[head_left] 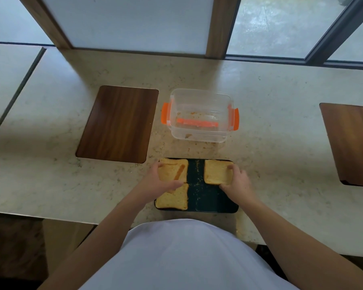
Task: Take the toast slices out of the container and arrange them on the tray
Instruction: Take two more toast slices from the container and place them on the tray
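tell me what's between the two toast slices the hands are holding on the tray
In the head view, only a bare strip of the dark tray, speckled with crumbs, separates the left slice from the right slice.

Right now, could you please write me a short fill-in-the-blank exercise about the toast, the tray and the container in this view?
1. The number of toast slices on the dark tray is ____.
2. The clear container has clips coloured ____.
3. The left hand and right hand each hold a slice at the tray's ____ end.
4. The tray's near-right corner holds ____ toast.

Missing words: three; orange; far; no
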Motion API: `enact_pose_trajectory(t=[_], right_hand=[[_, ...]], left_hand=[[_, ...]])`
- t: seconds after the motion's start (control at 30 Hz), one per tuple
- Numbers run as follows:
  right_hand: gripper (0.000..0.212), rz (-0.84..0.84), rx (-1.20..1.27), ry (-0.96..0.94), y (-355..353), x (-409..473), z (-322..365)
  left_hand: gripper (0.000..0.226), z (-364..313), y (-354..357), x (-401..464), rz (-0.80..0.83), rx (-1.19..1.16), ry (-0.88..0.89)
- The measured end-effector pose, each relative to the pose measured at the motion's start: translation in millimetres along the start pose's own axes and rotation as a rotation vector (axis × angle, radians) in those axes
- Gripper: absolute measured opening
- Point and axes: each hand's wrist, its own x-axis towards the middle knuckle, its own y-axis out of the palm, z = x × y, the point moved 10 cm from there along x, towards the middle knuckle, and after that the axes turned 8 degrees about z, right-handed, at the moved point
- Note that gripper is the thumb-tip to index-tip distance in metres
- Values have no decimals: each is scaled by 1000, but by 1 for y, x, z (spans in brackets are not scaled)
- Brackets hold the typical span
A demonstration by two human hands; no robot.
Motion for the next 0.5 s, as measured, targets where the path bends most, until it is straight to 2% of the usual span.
enact_pose_trajectory(t=[0.23, 0.5], right_hand=[[72, 32, 60, 33, 4, -3, -9], [72, 24, 96, 55, 17, -25, -11]], left_hand=[[118, 9, -1, -2, 0, -8, -14], [107, 7, 5, -8, -28, 4, 39]])
